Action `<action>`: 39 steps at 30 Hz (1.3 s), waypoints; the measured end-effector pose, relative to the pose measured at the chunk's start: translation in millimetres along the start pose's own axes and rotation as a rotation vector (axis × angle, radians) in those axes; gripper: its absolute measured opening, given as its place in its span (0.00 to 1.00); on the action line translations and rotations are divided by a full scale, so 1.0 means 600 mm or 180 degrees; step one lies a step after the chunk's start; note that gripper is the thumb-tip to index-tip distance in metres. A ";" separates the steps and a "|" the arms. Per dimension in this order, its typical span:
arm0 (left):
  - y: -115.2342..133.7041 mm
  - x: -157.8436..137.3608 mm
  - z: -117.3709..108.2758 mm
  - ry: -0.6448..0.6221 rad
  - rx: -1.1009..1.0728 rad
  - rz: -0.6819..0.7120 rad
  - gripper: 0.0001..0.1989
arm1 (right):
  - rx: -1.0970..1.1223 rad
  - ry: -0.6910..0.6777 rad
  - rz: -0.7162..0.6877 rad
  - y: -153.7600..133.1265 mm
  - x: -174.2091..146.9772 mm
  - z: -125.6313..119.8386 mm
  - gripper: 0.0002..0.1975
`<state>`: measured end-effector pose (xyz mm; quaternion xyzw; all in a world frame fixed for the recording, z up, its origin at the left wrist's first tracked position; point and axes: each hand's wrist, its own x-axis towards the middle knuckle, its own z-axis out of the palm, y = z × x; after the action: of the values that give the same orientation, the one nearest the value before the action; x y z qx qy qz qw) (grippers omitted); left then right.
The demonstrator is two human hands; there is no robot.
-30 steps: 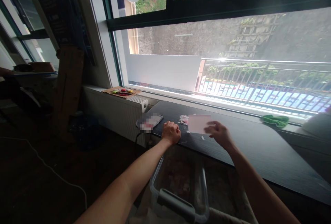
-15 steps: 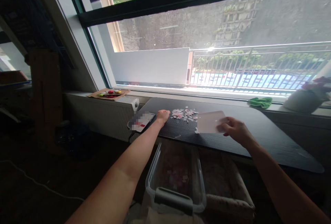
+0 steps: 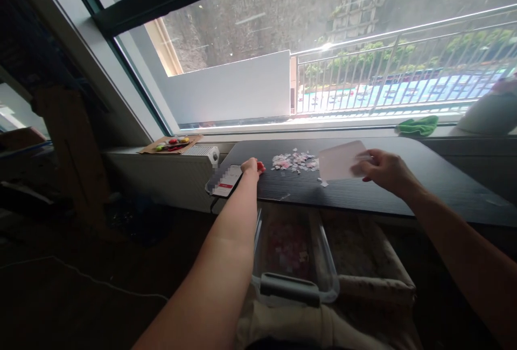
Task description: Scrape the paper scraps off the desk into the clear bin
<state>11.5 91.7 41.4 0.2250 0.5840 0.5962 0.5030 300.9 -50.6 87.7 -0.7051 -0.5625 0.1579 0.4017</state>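
My right hand (image 3: 385, 172) pinches a pale, flat rectangular sheet (image 3: 338, 161) by its right edge, above the dark tabletop. Just left of that sheet lies a heap of small torn paper scraps (image 3: 291, 160), white with some pink, and one loose scrap (image 3: 322, 182) sits below it. Between the heap and a phone (image 3: 226, 180) my left hand (image 3: 252, 167) rests low at the table, its fingers curled closed. Whatever those fingers may hold is hidden. Below the table edge stands a clear plastic bin (image 3: 333, 280) with some scraps on its bottom.
The dark table (image 3: 388, 199) stands against a window sill. A green cloth (image 3: 418, 126) and a pale vase (image 3: 490, 106) are on the sill's right. Left are a radiator (image 3: 161, 177) and brown paper (image 3: 151, 147) with small colourful items. A patterned stool (image 3: 375, 284) stands beside the bin.
The view has tilted and shifted. My left hand has turned, and its fingers now show reddish in the light. My right hand still holds the sheet beside the scraps.
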 end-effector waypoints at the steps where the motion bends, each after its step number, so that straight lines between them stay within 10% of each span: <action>1: 0.000 -0.001 -0.001 0.0003 -0.0025 -0.0013 0.04 | 0.0028 -0.0003 -0.0002 0.000 0.002 0.001 0.13; 39: -0.006 -0.011 -0.004 -0.0083 0.0064 0.0138 0.05 | -0.0887 0.0068 -0.0388 0.015 -0.021 -0.051 0.12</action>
<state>13.2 84.5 39.8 0.2504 0.5783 0.5980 0.4953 323.7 -74.5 97.5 -0.7202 -0.6165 0.0461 0.3147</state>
